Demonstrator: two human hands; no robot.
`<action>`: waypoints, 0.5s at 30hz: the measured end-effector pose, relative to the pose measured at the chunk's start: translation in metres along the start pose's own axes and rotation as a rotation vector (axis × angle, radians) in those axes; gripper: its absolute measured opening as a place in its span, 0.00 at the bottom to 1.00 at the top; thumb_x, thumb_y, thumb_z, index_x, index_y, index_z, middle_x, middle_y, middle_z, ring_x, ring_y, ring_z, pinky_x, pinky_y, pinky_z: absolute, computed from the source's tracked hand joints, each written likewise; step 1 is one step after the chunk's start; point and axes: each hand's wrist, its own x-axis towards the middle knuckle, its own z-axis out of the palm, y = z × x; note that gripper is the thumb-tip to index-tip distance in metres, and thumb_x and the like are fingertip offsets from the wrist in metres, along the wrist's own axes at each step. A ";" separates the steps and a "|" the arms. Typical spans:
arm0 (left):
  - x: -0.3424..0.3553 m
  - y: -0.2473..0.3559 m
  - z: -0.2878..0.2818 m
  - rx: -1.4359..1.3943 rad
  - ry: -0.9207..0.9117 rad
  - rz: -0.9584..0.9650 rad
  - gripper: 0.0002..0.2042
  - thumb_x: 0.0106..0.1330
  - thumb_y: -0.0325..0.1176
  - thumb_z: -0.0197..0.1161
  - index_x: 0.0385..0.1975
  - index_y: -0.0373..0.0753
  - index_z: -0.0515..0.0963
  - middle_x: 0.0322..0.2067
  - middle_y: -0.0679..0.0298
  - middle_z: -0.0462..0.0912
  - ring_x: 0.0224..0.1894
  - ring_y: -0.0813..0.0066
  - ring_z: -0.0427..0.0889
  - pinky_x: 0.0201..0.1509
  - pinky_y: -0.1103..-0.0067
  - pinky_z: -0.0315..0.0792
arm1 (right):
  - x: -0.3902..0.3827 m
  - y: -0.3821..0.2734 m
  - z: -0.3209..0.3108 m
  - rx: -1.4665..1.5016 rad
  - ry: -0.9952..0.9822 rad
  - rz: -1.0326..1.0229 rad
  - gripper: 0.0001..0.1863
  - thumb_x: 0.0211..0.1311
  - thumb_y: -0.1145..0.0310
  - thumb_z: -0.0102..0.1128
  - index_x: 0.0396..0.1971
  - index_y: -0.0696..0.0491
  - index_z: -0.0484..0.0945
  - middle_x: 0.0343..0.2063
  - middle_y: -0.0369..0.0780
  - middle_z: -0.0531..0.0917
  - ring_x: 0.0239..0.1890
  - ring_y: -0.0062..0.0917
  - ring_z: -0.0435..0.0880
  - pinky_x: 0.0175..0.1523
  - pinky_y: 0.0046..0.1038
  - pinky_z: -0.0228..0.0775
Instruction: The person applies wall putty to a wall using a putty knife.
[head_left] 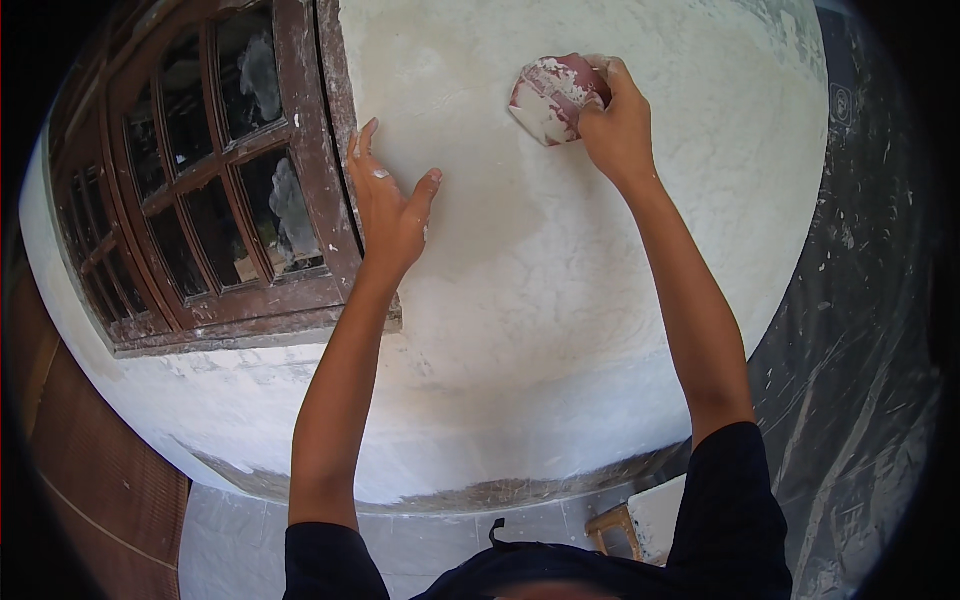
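Note:
My right hand (618,125) grips a maroon plastic putty spreader (555,98) by its right side, fingers and thumb closed around the edge. White putty is smeared over the spreader, which is held against or close to the wall (480,230); the exact contact cannot be made out. The wall is pale and patchy, with a damp-looking darker area between my hands. My left hand (392,210) is raised with its fingers apart, holding nothing, beside the brown window frame (335,130). White putty specks dot its fingers.
On the left is a brown wooden window (225,165) with several panes, some smeared white. Dark plastic sheeting (850,330) hangs at the right. Below are grey floor tiles (235,540), a small wooden stool-like piece (612,528) with a pale top, and a brown woven panel (100,450).

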 end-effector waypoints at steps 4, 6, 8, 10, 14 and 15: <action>0.000 0.001 -0.001 0.081 -0.014 0.004 0.39 0.58 0.34 0.66 0.66 0.31 0.51 0.65 0.39 0.49 0.69 0.43 0.50 0.71 0.59 0.46 | -0.015 0.013 0.012 -0.273 -0.188 -0.248 0.20 0.49 0.87 0.48 0.45 0.60 0.73 0.40 0.49 0.83 0.44 0.40 0.84 0.49 0.34 0.75; 0.000 0.001 -0.001 0.046 -0.010 0.004 0.39 0.58 0.34 0.66 0.66 0.31 0.51 0.65 0.40 0.49 0.69 0.43 0.49 0.71 0.59 0.46 | -0.007 0.009 0.006 -0.174 -0.079 -0.135 0.20 0.48 0.87 0.49 0.44 0.60 0.73 0.39 0.50 0.83 0.44 0.42 0.82 0.49 0.35 0.74; -0.001 0.001 0.000 0.077 -0.003 -0.016 0.39 0.58 0.34 0.66 0.66 0.31 0.51 0.65 0.40 0.49 0.69 0.44 0.50 0.71 0.59 0.46 | -0.006 0.004 0.004 -0.004 -0.001 -0.010 0.20 0.46 0.88 0.50 0.43 0.59 0.73 0.39 0.50 0.82 0.45 0.45 0.81 0.49 0.37 0.73; -0.001 -0.001 -0.001 0.094 -0.004 0.009 0.39 0.58 0.34 0.67 0.66 0.31 0.51 0.65 0.40 0.49 0.69 0.45 0.50 0.71 0.60 0.46 | -0.012 0.012 0.015 -0.132 -0.104 -0.161 0.20 0.47 0.88 0.50 0.43 0.60 0.73 0.39 0.50 0.82 0.44 0.42 0.82 0.49 0.36 0.74; 0.000 -0.002 -0.002 0.012 0.002 -0.014 0.39 0.58 0.35 0.66 0.66 0.31 0.52 0.65 0.41 0.50 0.69 0.45 0.50 0.71 0.60 0.46 | -0.007 0.004 0.011 -0.151 -0.052 -0.170 0.21 0.47 0.88 0.49 0.44 0.60 0.73 0.39 0.49 0.82 0.43 0.41 0.83 0.49 0.36 0.75; 0.000 -0.002 -0.003 0.014 0.004 -0.013 0.39 0.58 0.35 0.66 0.66 0.31 0.52 0.65 0.41 0.50 0.69 0.45 0.50 0.71 0.60 0.46 | -0.005 -0.001 0.009 -0.019 0.058 -0.021 0.21 0.45 0.89 0.50 0.43 0.59 0.73 0.38 0.49 0.82 0.44 0.44 0.81 0.49 0.37 0.74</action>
